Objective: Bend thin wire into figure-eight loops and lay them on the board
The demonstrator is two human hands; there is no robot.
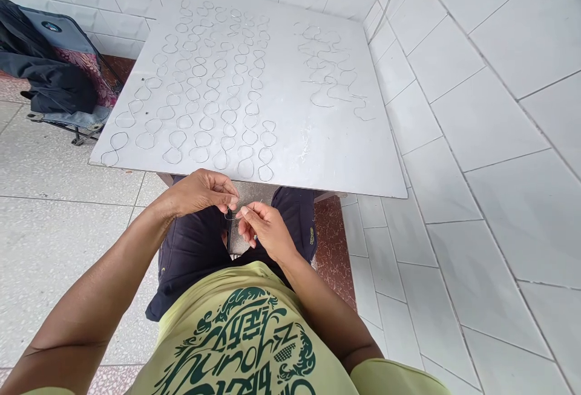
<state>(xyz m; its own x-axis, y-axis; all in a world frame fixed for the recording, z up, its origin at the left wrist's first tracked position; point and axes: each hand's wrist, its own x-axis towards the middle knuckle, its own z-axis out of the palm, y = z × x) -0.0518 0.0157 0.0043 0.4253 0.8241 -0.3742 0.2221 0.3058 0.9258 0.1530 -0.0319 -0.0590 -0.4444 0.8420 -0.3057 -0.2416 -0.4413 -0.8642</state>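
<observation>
My left hand (pixel 202 192) and my right hand (pixel 265 228) meet over my lap, just below the near edge of a white board (pixel 318 153). Both pinch a thin piece of wire (pixel 233 215) between thumb and fingertips, and a short wire end sticks up by the right fingers. On the board lie several rows of figure-eight wire loops (pixel 204 104), neatly laid out on its left and middle. A looser tangle of bent wire pieces (pixel 331 77) lies at the board's far right.
A white tiled wall (pixel 476 110) runs along the right side and behind the board. At the far left stands a folding chair with dark clothes and a bag (pixel 54 68). The floor (pixel 54 213) is light speckled tile.
</observation>
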